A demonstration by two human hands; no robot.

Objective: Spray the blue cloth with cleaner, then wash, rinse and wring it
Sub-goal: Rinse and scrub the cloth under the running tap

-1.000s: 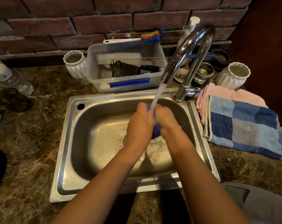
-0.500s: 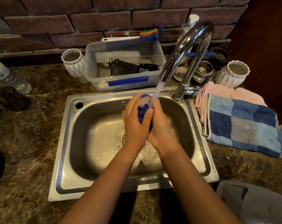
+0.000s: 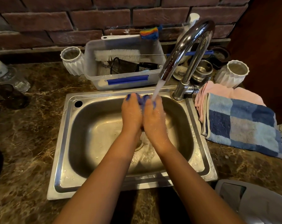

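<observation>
Blue cloth [image 3: 142, 101] sits bunched between our hands over the far part of the sink [image 3: 62, 139], only small folds showing past the fingers. Our left hand [image 3: 131, 113] and right hand [image 3: 154, 116] press together, both clenched on it. Water from the tap [image 3: 188, 46] lands on our right hand. A checked towel [image 3: 240, 125] lies on the worktop [image 3: 28, 139] to the right, a plastic tub [image 3: 124, 78] beyond the sink.
</observation>
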